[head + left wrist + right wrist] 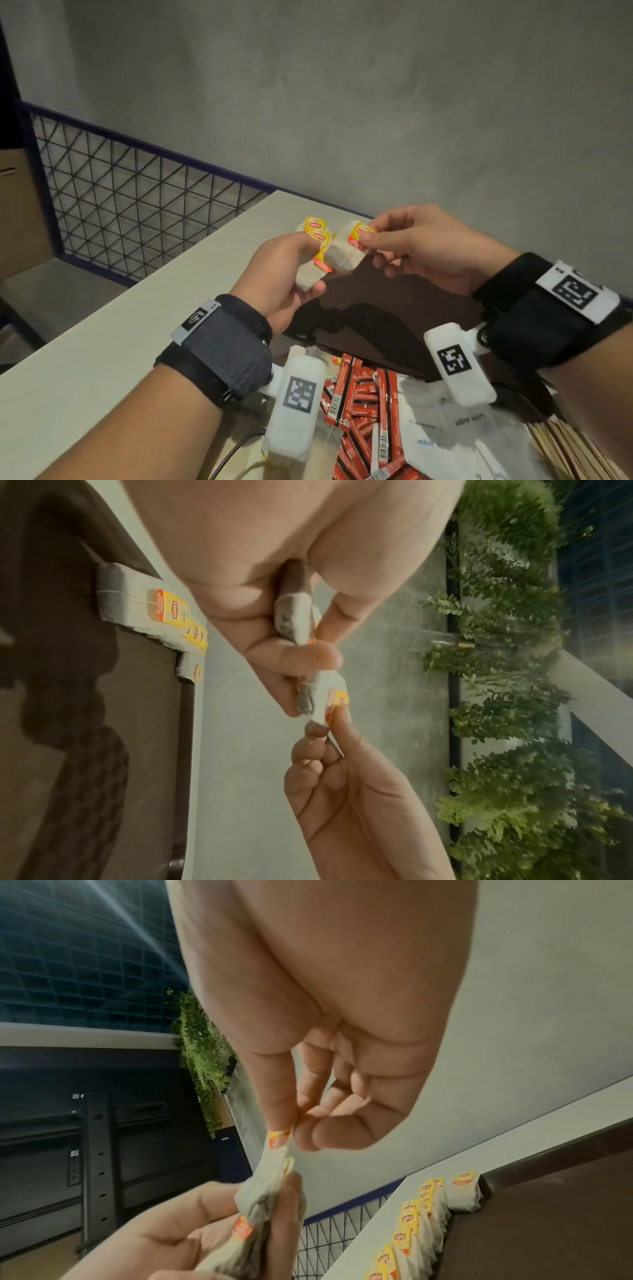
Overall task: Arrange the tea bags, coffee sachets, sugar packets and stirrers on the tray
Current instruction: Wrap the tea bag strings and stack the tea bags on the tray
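tea bag [347, 251] pinched between right fingers [368, 236], left hand [284, 270] gripping others

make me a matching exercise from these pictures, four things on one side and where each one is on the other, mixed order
Things:
1. small stack of tea bags
2. single tea bag
3. row of tea bags
4. red coffee sachets

Places:
A. lined along the tray edge
B. held in the left hand
C. heaped on the table, near side of the tray
D. pinched by the right hand

Pairs: 1-B, 2-D, 3-A, 4-C
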Motion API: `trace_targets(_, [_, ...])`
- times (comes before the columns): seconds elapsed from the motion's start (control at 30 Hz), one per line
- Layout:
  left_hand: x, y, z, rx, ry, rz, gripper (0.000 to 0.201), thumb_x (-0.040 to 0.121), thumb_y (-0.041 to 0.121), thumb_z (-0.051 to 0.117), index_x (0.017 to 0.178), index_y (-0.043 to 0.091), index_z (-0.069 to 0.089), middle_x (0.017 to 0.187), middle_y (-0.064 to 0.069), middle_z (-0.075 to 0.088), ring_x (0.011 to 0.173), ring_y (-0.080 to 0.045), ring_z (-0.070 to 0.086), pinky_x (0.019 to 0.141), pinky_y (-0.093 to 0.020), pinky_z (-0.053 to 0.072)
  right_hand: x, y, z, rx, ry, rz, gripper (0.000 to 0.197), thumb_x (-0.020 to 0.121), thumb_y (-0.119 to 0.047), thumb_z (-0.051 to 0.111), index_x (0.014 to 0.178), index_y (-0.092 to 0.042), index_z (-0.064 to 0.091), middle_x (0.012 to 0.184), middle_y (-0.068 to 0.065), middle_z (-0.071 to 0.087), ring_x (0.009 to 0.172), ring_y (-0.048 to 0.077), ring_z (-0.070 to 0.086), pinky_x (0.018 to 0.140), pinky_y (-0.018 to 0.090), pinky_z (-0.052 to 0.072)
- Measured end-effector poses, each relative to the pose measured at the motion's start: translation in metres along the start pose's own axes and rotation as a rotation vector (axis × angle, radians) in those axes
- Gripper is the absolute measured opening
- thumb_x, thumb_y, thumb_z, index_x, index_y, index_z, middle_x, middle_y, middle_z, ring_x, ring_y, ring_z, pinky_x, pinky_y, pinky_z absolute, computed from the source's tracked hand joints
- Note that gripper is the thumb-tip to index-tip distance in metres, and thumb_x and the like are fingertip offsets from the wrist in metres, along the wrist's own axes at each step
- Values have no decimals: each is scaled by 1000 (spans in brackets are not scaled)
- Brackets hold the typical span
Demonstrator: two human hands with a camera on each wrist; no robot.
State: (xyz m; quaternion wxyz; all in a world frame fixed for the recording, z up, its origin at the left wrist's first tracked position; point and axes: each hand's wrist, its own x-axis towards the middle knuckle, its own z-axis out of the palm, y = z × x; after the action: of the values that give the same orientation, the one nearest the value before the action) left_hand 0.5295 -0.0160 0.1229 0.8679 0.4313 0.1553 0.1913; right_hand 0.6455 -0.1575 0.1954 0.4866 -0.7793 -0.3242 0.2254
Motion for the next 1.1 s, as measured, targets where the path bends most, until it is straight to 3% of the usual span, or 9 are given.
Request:
trace_targets(0.13, [7, 5, -11, -99, 75, 8, 23, 97, 5, 43, 116, 7, 56, 101, -16, 78, 90, -31, 78, 42, -22, 44, 22, -11, -7, 48, 6, -16, 11, 91, -9, 71, 97, -7, 62, 86, 10, 71, 65, 20, 66, 53, 26, 53])
trace_targets(0.33, [18, 14, -29, -241, 190, 35, 22, 97, 14, 43, 117, 14, 53, 109, -16, 70, 77, -30, 77, 42, -21, 45, 94, 3, -7, -249, 43, 68, 12, 98, -11, 66, 103, -7, 56, 90, 8, 71, 76, 27, 72, 66, 35, 61])
trace_targets(0.5, [23, 17, -34, -276, 192, 45, 25, 98, 15, 44, 121, 12, 53, 98, -15, 71, 72, -28, 75, 41, -20, 44, 145, 37, 2, -444, 29, 169, 10, 102, -12, 59, 99, -8, 51, 94, 22, 66, 73, 29, 72, 73, 43, 61])
trace_targets(0.57, [25, 16, -35, -268, 194, 38, 25, 98, 15, 45, 120, 12, 54, 96, -14, 71, 71, -28, 75, 41, -20, 44, 159, 48, 5, -437, 25, 198, 10, 102, -12, 59, 103, -8, 50, 95, 23, 66, 71, 28, 72, 72, 43, 60])
trace_targets(0.73, [28, 13, -35, -245, 192, -3, 18, 97, 16, 47, 112, 15, 56, 111, -15, 71, 72, -27, 75, 42, -21, 44, 179, 68, 12, -369, 51, 258, 11, 101, -10, 61, 99, -9, 51, 95, 23, 64, 72, 28, 71, 75, 44, 60])
trace_targets(0.9, [28, 13, -33, -253, 181, -7, 20, 97, 16, 49, 114, 14, 59, 101, -14, 73, 73, -28, 76, 41, -21, 45, 188, 78, 16, -264, 145, 288, 18, 96, -11, 69, 94, -7, 52, 81, 18, 60, 70, 29, 69, 75, 44, 61])
trace_targets(1.0, [27, 13, -32, -248, 179, -8, 18, 97, 15, 50, 112, 13, 59, 93, -14, 73, 73, -28, 75, 39, -22, 44, 190, 79, 15, -244, 177, 341, 27, 91, -12, 74, 106, 5, 59, 94, 25, 67, 80, 33, 73, 78, 45, 63])
trace_targets(1.1, [26, 14, -32, -252, 173, -7, 17, 97, 15, 50, 111, 13, 59, 89, -14, 74, 73, -28, 76, 39, -22, 44, 191, 80, 14, -193, 197, 374, 38, 87, -9, 78, 115, 5, 58, 110, 29, 67, 92, 36, 74, 79, 45, 63])
